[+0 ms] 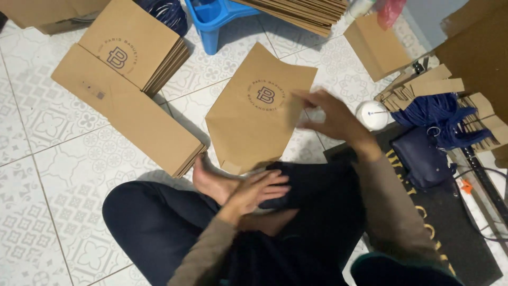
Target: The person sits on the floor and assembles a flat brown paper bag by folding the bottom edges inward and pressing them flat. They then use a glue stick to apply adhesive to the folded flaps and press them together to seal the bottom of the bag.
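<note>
Flat kraft bag (254, 114) on the floor beyond the foot (211, 182), light, thin, crease-prone; right hand (330, 116) fingers apart at its right edge, the best hold; left hand (254, 193) loose on the leg.

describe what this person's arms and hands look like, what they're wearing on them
Both arms wear long, loose sleeves of a dull olive-brown fabric, ending at the wrists. The left hand and right hand are bare: no gloves, and no rings or watch that I can make out; the right is motion-blurred.
</note>
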